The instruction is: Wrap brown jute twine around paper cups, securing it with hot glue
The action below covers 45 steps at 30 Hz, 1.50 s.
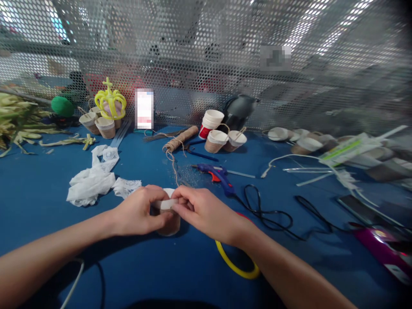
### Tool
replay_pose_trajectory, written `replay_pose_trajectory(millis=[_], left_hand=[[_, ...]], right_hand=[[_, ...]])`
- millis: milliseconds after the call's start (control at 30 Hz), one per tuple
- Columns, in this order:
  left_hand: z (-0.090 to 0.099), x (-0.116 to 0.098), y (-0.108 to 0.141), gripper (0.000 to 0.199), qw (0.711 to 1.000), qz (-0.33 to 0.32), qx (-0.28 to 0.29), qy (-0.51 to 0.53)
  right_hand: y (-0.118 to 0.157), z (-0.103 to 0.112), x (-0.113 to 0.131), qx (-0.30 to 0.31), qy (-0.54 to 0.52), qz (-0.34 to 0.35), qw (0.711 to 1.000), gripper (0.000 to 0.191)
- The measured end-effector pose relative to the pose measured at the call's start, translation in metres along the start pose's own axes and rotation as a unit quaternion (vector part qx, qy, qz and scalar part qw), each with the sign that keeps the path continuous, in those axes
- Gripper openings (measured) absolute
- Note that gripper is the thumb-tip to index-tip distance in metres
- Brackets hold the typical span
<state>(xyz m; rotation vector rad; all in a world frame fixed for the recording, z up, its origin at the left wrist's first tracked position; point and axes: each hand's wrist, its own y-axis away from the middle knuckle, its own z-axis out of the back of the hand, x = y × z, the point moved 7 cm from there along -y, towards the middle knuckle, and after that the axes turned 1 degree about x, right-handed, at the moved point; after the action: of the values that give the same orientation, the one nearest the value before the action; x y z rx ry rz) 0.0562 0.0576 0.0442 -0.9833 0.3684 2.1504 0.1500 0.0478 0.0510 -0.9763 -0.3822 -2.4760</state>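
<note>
In front of me is a small paper cup (168, 227) with a brown wrapped body and a white rim. My left hand (143, 211) is closed around its left side, thumb low on the wall. The fingertips of my right hand (201, 212) are pinched together at the rim on the right. A thin brown twine (174, 165) runs from its roll (182, 139) down behind my right fingers, which seem to pinch it; the exact grip is hidden. Crumpled white lace ribbon (92, 184) lies left of the cup.
A blue glue gun (219, 177) with a black cord (267, 214) lies right of the twine. Several wrapped cups (216, 140) stand farther back. A yellow ring (236, 268) sits under my right forearm. At left is a yellow crown (110, 105); a perforated metal panel (180, 51) closes the back.
</note>
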Motion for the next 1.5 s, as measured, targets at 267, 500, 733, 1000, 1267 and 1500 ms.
replay_pose_trajectory(millis=[267, 500, 733, 1000, 1267, 1500], left_hand=[[-0.001, 0.003, -0.002, 0.018, 1.000, -0.021, -0.007, -0.013], [0.000, 0.003, 0.000, 0.015, 1.000, -0.016, -0.010, -0.015], [0.000, 0.004, -0.002, 0.013, 1.000, -0.015, -0.016, -0.005], [0.001, 0.003, -0.002, 0.018, 1.000, -0.014, -0.021, -0.004], [0.006, -0.001, 0.000, 0.016, 0.999, -0.034, -0.010, 0.020], [0.025, -0.019, 0.016, 0.013, 0.988, -0.079, -0.018, 0.130]], right_hand=[[-0.002, 0.004, 0.002, -0.021, 0.007, 0.003, 1.000, 0.012], [-0.003, 0.005, -0.001, -0.019, -0.006, 0.002, 1.000, 0.014], [-0.002, 0.005, -0.003, -0.012, -0.004, -0.005, 1.000, 0.014], [-0.002, 0.003, -0.001, 0.000, 0.000, -0.003, 1.000, 0.015], [-0.002, 0.011, -0.006, -0.026, 0.019, 0.001, 0.999, 0.020], [-0.011, 0.033, -0.025, -0.081, 0.012, -0.007, 0.997, 0.012]])
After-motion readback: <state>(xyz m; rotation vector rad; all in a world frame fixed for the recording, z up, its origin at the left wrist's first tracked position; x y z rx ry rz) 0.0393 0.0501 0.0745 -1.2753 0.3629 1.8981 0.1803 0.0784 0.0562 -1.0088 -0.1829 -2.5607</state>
